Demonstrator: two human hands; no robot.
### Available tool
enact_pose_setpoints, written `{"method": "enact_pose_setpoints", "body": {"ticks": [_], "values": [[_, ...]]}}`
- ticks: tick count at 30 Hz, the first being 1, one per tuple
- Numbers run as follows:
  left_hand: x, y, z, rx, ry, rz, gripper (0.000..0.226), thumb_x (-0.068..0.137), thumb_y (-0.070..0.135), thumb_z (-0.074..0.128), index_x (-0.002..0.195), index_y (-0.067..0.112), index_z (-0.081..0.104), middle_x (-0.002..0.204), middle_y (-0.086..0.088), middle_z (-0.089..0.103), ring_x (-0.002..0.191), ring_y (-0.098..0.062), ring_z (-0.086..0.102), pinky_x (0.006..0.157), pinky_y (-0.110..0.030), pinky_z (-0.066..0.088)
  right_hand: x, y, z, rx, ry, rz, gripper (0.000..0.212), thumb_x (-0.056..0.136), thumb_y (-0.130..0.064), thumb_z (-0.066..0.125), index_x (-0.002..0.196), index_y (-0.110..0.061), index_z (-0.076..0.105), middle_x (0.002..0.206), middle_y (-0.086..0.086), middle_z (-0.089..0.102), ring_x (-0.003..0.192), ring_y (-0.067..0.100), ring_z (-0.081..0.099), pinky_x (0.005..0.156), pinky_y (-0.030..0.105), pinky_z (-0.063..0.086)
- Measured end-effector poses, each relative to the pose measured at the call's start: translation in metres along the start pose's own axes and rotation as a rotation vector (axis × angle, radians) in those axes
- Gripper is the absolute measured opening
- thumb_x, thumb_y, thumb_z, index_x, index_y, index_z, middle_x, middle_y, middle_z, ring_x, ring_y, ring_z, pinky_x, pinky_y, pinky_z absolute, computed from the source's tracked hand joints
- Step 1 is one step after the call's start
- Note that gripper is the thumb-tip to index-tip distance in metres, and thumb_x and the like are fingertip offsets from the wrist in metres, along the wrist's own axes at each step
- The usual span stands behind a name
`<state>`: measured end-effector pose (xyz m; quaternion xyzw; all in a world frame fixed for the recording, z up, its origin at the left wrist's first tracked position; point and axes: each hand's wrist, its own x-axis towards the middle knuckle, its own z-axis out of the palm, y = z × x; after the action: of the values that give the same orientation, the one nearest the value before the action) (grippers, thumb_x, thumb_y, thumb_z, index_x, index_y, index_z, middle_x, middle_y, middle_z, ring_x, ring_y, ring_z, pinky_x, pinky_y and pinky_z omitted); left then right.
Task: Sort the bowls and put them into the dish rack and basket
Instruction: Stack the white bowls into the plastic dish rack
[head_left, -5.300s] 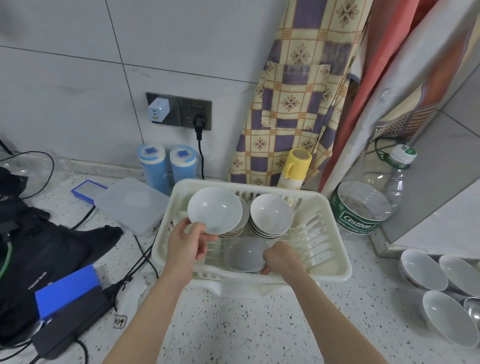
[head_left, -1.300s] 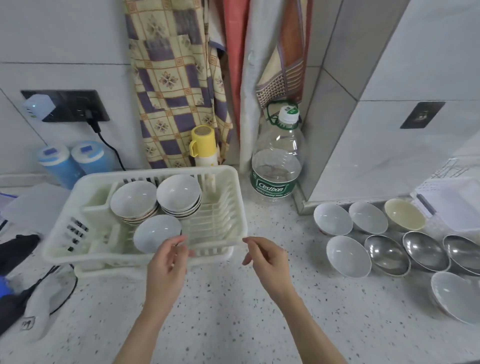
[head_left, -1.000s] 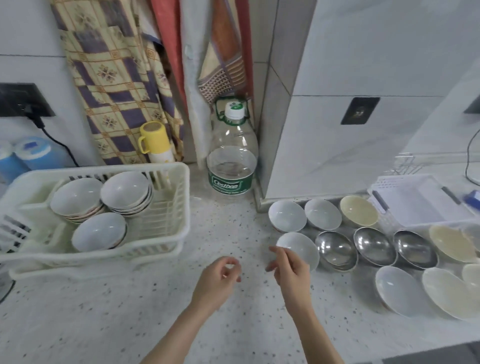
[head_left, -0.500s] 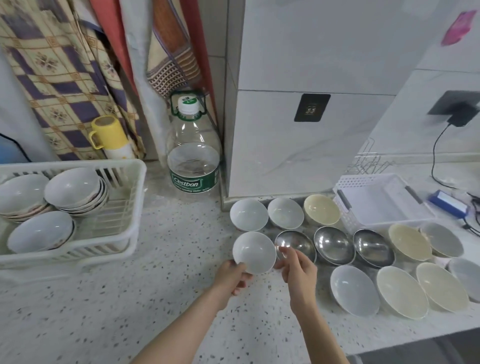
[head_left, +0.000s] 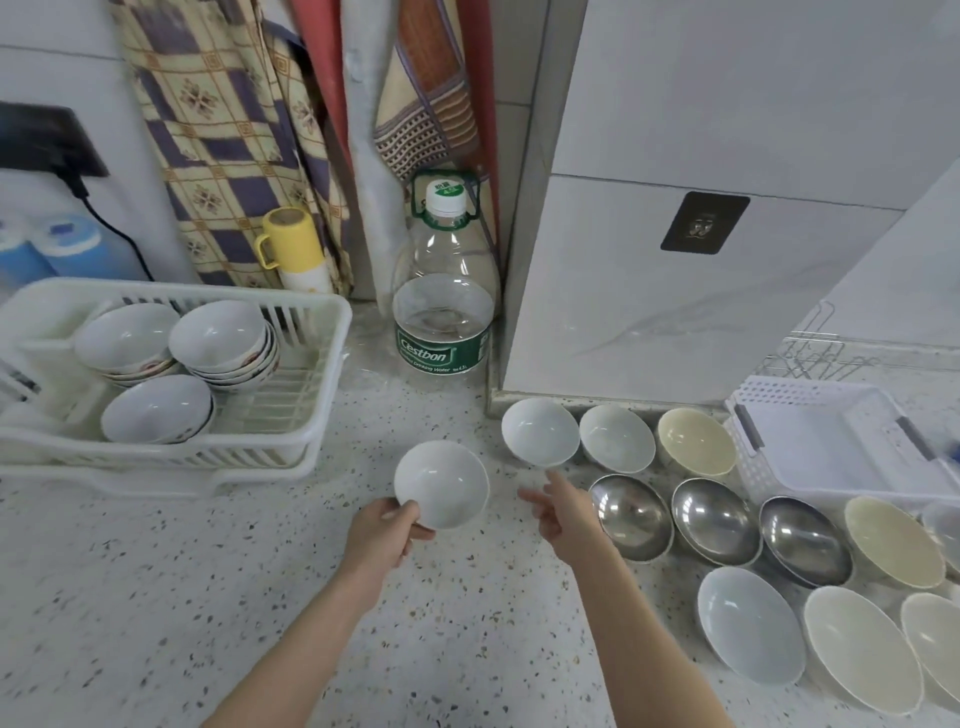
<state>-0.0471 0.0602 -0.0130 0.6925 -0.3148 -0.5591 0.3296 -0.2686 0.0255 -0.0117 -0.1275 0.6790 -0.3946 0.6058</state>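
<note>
A: What's the biggest thing in view?
B: The speckled bench (head_left: 156, 597), running right up to the tiled wall. On its left sits the white dish rack (head_left: 322, 364), holding two stacks of white bowls (head_left: 218, 332) at the back and one more bowl (head_left: 156, 408) in front of them.

A: And on the right?
B: A white slotted basket (head_left: 810, 395) with dark handles, a wire rack just behind it. In front of the basket, loose bowls are spread over the bench: a white bowl (head_left: 540, 431), a second white one (head_left: 617, 437) and a cream bowl (head_left: 695, 440) in the back row, three steel bowls (head_left: 719, 519) in the row nearer the person, then a pale blue bowl (head_left: 748, 623) and larger cream ones at the near right edge.

A: Anything between rack and basket?
B: A big clear water bottle (head_left: 441, 306) with a green label stands against the wall corner, a yellow-capped flask (head_left: 291, 244) to its left before hanging cloths.

A: The hands?
B: The left hand (head_left: 382, 535) holds a small white bowl (head_left: 441, 483) by its near rim, thumb over the edge and fingers beneath, lifted above the bench between rack and loose bowls. The right hand (head_left: 569, 512) holds nothing; its fingers are spread loosely, forefinger pointing towards the back-row white bowl, not touching it.
</note>
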Motion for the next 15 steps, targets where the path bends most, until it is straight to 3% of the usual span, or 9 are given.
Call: {"method": "enact_pose_setpoints", "body": {"ticks": [3,8,12,15], "values": [[-0.005,0.002,-0.016,-0.040,0.023,0.001,0.022,0.089,0.013,0.055,0.108,0.010,0.065,0.072,-0.007,0.077,0.045,-0.009,0.045,0.044,-0.020,0.038,0.016,-0.008,0.010,-0.042,0.059,0.000,0.040,0.097,-0.032,0.050,0.108,0.004,0.065,0.070,0.008,0.058,0.040,0.011,0.033,0.032,0.017,0.026],[-0.013,0.008,-0.039,-0.105,-0.010,0.024,0.021,0.090,0.011,0.054,0.108,0.010,0.064,0.076,-0.011,0.077,0.042,-0.007,0.042,0.042,-0.018,0.035,0.030,-0.010,0.022,0.036,0.167,-0.008,0.021,0.099,-0.029,0.045,0.116,-0.018,0.052,0.081,0.004,0.055,0.060,0.014,0.048,0.042,0.022,0.034],[-0.017,0.016,-0.058,-0.112,-0.054,0.045,0.022,0.089,0.011,0.053,0.107,0.012,0.066,0.077,-0.012,0.077,0.043,-0.008,0.041,0.043,-0.019,0.034,0.028,-0.007,0.032,0.088,0.249,-0.054,0.025,0.096,-0.016,0.046,0.118,-0.011,0.058,0.074,0.003,0.050,0.060,0.012,0.044,0.048,0.022,0.039],[-0.021,0.025,-0.073,-0.117,-0.096,0.077,0.024,0.089,0.009,0.052,0.108,0.014,0.066,0.076,-0.013,0.077,0.042,-0.007,0.040,0.044,-0.017,0.036,0.014,0.001,0.043,0.110,0.314,-0.102,0.028,0.094,-0.013,0.047,0.117,-0.006,0.060,0.073,0.007,0.059,0.054,0.012,0.040,0.048,0.024,0.034]]}}
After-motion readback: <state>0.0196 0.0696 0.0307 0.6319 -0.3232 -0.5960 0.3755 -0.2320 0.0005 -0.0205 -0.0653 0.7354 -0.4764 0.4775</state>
